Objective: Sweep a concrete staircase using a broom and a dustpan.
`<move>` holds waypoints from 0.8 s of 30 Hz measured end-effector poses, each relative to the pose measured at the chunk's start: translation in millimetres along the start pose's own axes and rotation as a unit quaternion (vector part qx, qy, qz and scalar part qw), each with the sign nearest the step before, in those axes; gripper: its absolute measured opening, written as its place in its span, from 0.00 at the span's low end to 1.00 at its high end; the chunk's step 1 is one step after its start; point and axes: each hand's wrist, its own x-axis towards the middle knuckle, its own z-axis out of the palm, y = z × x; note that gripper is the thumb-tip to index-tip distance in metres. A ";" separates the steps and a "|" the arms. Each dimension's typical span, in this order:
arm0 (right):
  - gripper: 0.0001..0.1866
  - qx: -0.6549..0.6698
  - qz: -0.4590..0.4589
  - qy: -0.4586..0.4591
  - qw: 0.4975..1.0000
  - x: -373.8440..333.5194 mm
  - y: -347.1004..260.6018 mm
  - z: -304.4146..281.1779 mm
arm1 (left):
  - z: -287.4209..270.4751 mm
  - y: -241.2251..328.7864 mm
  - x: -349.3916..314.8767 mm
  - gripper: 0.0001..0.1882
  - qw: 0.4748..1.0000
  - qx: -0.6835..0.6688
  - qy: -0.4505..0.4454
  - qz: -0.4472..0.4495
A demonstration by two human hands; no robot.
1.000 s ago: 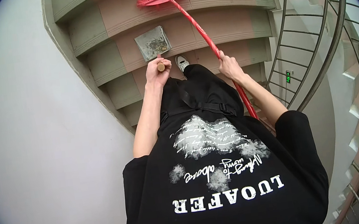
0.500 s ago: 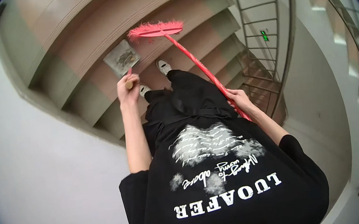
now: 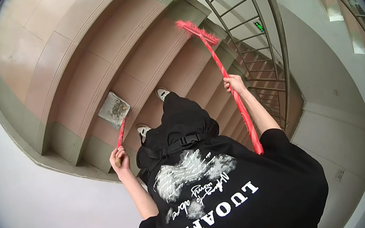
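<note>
My left hand (image 3: 119,158) is wrapped round the red handle of a dustpan (image 3: 112,108). Its grey metal pan hangs over the steps at left and bears some dirt or debris, too small to name. In my right hand (image 3: 234,83) is the long red stick of a broom (image 3: 245,117). The broom head (image 3: 197,32), with its red bristles, lies at the far right end of a step, close to the railing. Whether the bristles touch the step, I cannot tell.
Brown and green stairs (image 3: 134,65) curve across the view, and my shoes (image 3: 163,93) stand on them. A metal railing (image 3: 245,27) runs along the right. To the left rises a white wall (image 3: 31,189). A small green sign (image 3: 259,26) shows beyond the railing.
The broom head has shifted right toward the railing and turned at a slant. My right hand is higher in view. The dustpan and my left hand appear lower and further left; the view has turned.
</note>
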 end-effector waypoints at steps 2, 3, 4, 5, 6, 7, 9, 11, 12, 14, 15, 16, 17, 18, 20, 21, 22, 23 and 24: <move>0.02 -0.017 0.064 0.000 0.998 53.1 -58.7 0.0 | 3.9 -23.1 0.3 0.03 1.000 0.003 0.019 0.022; 0.02 -0.031 0.122 0.008 0.992 85.8 -89.4 2.8 | 10.5 -32.4 0.9 0.03 0.999 0.009 0.036 0.035; 0.02 -0.046 0.179 0.016 0.983 121.1 -118.3 14.0 | 18.2 -39.9 3.1 0.02 0.997 0.022 0.053 0.049; 0.02 -0.063 0.235 0.024 0.970 154.8 -144.1 24.5 | 24.9 -44.9 5.2 0.02 0.995 0.035 0.069 0.063; 0.03 -0.085 0.287 0.031 0.954 188.6 -172.1 38.9 | 27.6 -52.2 9.2 0.02 0.994 0.030 0.071 0.073; 0.04 -0.109 0.338 0.039 0.934 216.6 -192.8 56.6 | 29.4 -58.7 12.5 0.03 0.993 0.036 0.076 0.077; 0.05 -0.155 0.437 0.056 0.884 275.7 -231.8 96.3 | 32.4 -68.8 18.6 0.04 0.992 0.037 0.086 0.089; 0.07 -0.196 0.529 0.084 0.821 321.2 -256.8 133.2 | 37.4 -82.2 32.3 0.04 0.993 0.030 0.086 0.074; 0.07 -0.213 0.572 0.101 0.785 343.1 -276.2 162.4 | 40.4 -86.8 40.0 0.04 0.994 0.028 0.087 0.061; 0.09 -0.262 0.342 0.128 0.893 301.2 -222.9 212.3 | 32.2 -80.9 16.5 0.03 0.991 0.007 0.095 0.089; 0.10 -0.247 0.028 0.131 0.960 252.0 -191.8 228.9 | 24.9 -78.5 6.5 0.03 0.990 0.003 0.097 0.098; 0.10 -0.251 0.028 0.130 0.959 253.5 -186.5 234.5 | 24.1 -73.7 4.5 0.03 0.991 0.010 0.099 0.091; 0.10 -0.257 0.027 0.135 0.957 246.7 -173.4 224.0 | 22.7 -68.6 2.7 0.03 0.991 0.017 0.100 0.083; 0.09 -0.270 0.026 0.131 0.954 234.9 -160.9 213.6 | 13.9 -65.8 -4.4 0.03 0.991 0.015 0.103 0.083; 0.09 -0.288 0.032 0.127 0.949 225.8 -140.1 186.4 | 32.7 -72.5 -11.3 0.03 0.968 0.095 0.183 0.143; 0.08 -0.299 0.032 0.123 0.946 220.1 -130.1 175.1 | 37.5 -70.8 -19.5 0.03 0.967 0.083 0.185 0.151; 0.08 -0.311 0.031 0.119 0.942 213.3 -119.3 160.9 | 41.2 -68.4 -29.5 0.02 0.962 0.113 0.197 0.149; 0.08 -0.322 0.032 0.116 0.939 213.2 -112.0 145.9 | 46.0 -66.8 -37.2 0.02 0.956 0.144 0.208 0.145; 0.08 -0.333 0.032 0.113 0.936 223.7 -110.1 131.5 | 54.2 -65.4 -41.5 0.02 0.952 0.163 0.212 0.151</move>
